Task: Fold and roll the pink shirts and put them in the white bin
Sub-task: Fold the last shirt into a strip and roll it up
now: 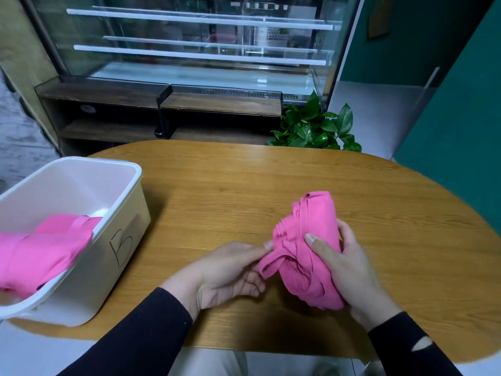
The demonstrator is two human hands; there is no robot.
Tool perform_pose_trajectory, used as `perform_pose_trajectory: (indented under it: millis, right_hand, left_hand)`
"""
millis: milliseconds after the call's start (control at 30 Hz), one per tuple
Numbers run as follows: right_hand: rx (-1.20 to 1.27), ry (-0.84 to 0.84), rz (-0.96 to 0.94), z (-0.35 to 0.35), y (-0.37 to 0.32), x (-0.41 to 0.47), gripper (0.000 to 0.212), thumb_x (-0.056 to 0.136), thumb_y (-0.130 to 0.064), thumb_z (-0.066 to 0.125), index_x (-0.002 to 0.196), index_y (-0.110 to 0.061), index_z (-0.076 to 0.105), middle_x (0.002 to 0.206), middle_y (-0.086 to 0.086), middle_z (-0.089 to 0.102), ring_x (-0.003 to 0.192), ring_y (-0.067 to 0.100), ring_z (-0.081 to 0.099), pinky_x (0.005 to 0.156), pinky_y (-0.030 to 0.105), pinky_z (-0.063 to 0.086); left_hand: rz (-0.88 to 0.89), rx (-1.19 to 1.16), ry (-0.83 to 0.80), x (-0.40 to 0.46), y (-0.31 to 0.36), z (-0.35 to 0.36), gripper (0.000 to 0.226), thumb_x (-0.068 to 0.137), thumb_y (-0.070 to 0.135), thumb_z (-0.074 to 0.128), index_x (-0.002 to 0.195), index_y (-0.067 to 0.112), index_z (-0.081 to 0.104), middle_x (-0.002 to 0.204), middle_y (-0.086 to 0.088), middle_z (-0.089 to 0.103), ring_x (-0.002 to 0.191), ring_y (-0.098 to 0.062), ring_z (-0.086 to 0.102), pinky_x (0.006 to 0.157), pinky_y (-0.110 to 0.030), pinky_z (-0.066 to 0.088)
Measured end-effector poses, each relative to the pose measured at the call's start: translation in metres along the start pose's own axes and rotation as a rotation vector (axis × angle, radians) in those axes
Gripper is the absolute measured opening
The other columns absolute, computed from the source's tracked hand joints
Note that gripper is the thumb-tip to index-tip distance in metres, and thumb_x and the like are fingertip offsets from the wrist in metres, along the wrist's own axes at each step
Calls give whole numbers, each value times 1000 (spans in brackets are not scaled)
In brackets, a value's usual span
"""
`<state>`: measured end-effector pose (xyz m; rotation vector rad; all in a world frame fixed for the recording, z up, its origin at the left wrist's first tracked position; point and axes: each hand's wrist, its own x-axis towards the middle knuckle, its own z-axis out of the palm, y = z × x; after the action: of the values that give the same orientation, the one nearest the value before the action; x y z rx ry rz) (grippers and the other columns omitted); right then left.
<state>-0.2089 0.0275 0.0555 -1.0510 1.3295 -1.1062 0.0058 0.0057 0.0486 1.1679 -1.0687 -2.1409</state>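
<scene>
Tabletop (217, 191): rolled shirt (309, 251) lengthwise away

Bare wooden table (271, 180) lies open between the hands and the white bin (119, 185), whose far half stands unfilled.

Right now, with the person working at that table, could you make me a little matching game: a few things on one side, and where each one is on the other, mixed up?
Things:
1. rolled pink shirt
2. white bin
3. green plant
4. loose pink shirt

Places:
A. on the floor beyond the table's far edge
B. lying inside the bin, draped over its near rim
C. held between the left hand and right hand above the wooden table
D. on the table's left end, marked with a letter B

Pairs: 1-C, 2-D, 3-A, 4-B
</scene>
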Motion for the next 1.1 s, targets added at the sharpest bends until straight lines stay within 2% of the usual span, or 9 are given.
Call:
perform_pose_trajectory:
  millis: [67,133,333,500,667,767,867,1000,1100]
  right_hand:
    - [-16,-5,-6,0,1,1,68,82,-35,76,141,-34,42,107,9,75,82,27,77,63,36,62]
    - [-35,-17,-9,0,2,1,71,80,-37,76,142,-35,41,108,9,75,82,27,77,64,37,63]
    - [-29,-7,-15,-2,4,2,70,81,-35,76,142,-34,41,111,10,74,83,27,77,63,36,62]
    - [-32,4,-5,-5,8,4,72,80,-37,78,142,-35,41,113,10,73,85,27,77,66,40,63]
    - [-46,16,-19,-6,8,5,69,84,-33,77,142,-33,42,113,8,72,83,24,77,61,33,61]
    - [-66,9,-27,-6,7,5,68,84,-33,77,142,-34,41,113,6,72,81,23,77,61,33,61]
    - [-60,12,-18,-7,7,5,67,84,-33,76,141,-34,41,112,8,72,80,25,77,61,35,62]
    - [-76,27,-17,-13,10,8,70,81,-39,77,141,-37,40,113,9,72,83,25,77,67,41,63]
    - [-112,-13,3,-15,16,9,75,77,-46,80,141,-39,41,116,8,71,88,27,76,75,49,63]
  left_hand:
    - [13,-27,-23,-1,1,0,32,94,41,63,85,11,70,79,-10,63,67,-20,59,60,-28,48]
    - [34,24,-25,-1,-1,1,21,88,32,71,83,11,70,81,-11,64,70,-19,62,59,-26,50]
    - [219,-11,140,5,-6,-2,19,77,16,81,69,16,64,66,-11,62,61,-20,60,57,-25,50]
    - [388,406,154,0,0,-3,11,83,16,80,84,14,69,61,2,57,57,-13,48,57,-21,40]
    - [417,773,205,-3,6,-2,12,82,25,82,91,21,74,63,11,52,60,-4,43,56,-19,33]
    - [404,853,203,-2,8,-3,12,81,30,82,77,31,71,61,15,52,59,0,43,57,-18,33]
    - [396,1012,105,-5,7,-6,26,82,36,80,64,30,62,72,11,52,68,-4,47,65,-22,37]
    - [497,862,-28,-20,8,-5,25,84,25,79,65,16,67,100,9,59,98,-9,57,88,-23,40]
    - [640,579,23,-32,16,0,24,81,24,75,60,14,68,98,7,58,95,-10,56,86,-23,38]
